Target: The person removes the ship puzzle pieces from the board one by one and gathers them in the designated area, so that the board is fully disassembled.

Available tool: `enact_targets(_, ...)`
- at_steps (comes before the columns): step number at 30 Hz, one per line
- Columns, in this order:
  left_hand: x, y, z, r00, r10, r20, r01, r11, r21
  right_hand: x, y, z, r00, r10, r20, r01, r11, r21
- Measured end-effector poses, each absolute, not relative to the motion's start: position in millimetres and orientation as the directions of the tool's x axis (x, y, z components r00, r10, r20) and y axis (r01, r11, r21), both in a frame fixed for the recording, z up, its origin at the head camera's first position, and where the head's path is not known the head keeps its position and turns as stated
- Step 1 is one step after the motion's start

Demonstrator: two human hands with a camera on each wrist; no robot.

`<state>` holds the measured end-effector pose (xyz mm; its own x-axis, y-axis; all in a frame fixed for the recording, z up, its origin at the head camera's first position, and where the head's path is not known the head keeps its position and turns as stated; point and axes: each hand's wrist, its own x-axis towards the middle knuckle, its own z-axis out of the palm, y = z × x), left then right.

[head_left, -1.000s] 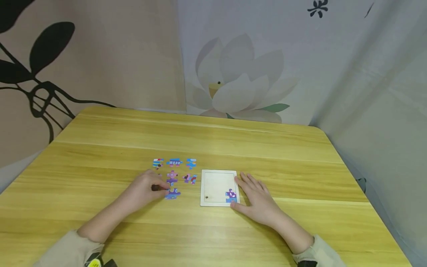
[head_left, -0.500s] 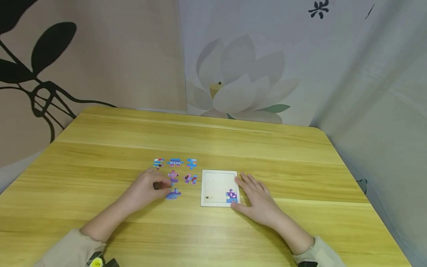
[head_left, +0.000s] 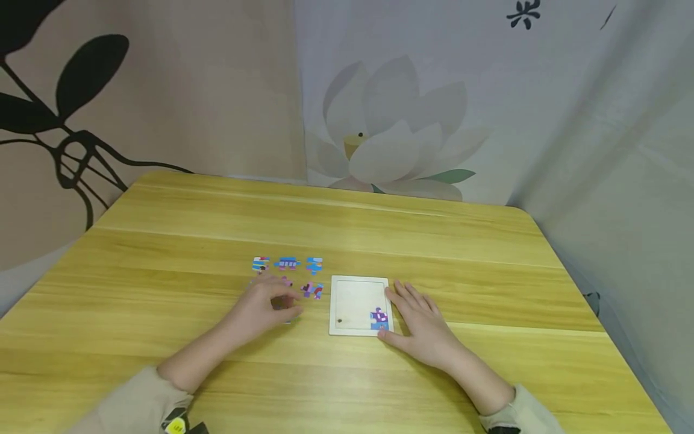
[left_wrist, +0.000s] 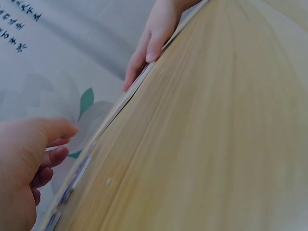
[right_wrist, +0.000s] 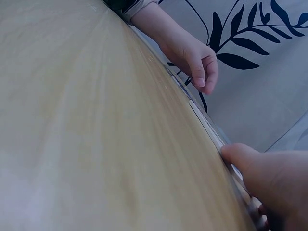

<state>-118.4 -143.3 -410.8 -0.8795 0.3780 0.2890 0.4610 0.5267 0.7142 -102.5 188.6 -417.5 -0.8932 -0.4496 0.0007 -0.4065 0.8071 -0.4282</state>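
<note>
My left hand (head_left: 262,308) hovers over the jigsaw pieces left of the tray, thumb and fingers apart with nothing visible between them. Parts of the pieces under it are hidden. Beyond it lie a striped jigsaw piece (head_left: 261,263), a blue and purple jigsaw piece (head_left: 287,263) and a blue jigsaw piece (head_left: 314,264). A pink and red jigsaw piece (head_left: 312,290) lies right of the fingertips. My right hand (head_left: 425,330) rests with fairly straight fingers against the right edge of a square white puzzle tray (head_left: 358,333). One purple and blue jigsaw piece (head_left: 379,319) sits in the tray's near right corner.
The pieces and tray lie on a wooden table (head_left: 434,241). A printed curtain (head_left: 401,120) hangs behind the table's far edge. A small dark spot (head_left: 340,320) marks the tray's near left corner.
My left hand has shifted right, now covering the purple and blue pieces that showed in front of it; its fingertips have parted from them. The right hand and tray stay put.
</note>
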Motion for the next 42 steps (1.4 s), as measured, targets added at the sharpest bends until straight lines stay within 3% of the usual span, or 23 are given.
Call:
enact_targets(17,-122,-99,-414,-0.856,0.451,0.252,0.470,0.479,0.741,-102,190,-419,-0.892,-0.452,0.000,-0.410,0.809,-0.422)
enact_targets(26,-130,-79,-417,-0.814,0.498,0.298,0.529,0.426,0.734,-103,189,-419,-0.889,-0.459,0.005,-0.417,0.802,-0.427)
enact_targets(42,-140,-48,-418,-0.779,0.573,0.254,0.568,0.472,0.674,-103,189,-416,-0.892,-0.451,-0.002,-0.410,0.813,-0.413)
